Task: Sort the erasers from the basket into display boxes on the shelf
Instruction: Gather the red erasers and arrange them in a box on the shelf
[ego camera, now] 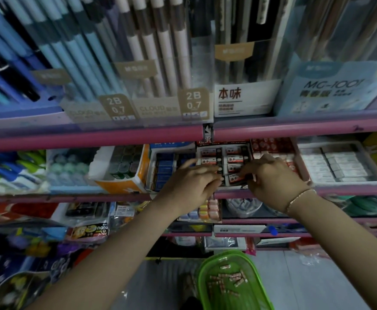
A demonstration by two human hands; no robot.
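A black display box [224, 147] of white-sleeved erasers sits on the middle shelf. Both hands reach into its front row. My left hand [192, 182] has its index finger stretched out and its other fingertips curled against the front erasers. My right hand [272, 175] pinches one white eraser [235, 176] at the front of that box. Down on the floor stands a green basket [202, 280] with several small reddish erasers [226, 280] scattered inside.
Neighbouring boxes flank the black one: blue erasers [165, 168] to the left, red-and-white ones [272, 146] and a tray of white erasers [335, 164] to the right. A pink shelf rail [93, 137] runs above, with pencil displays [138, 63] over it. Lower shelves hold mixed stationery.
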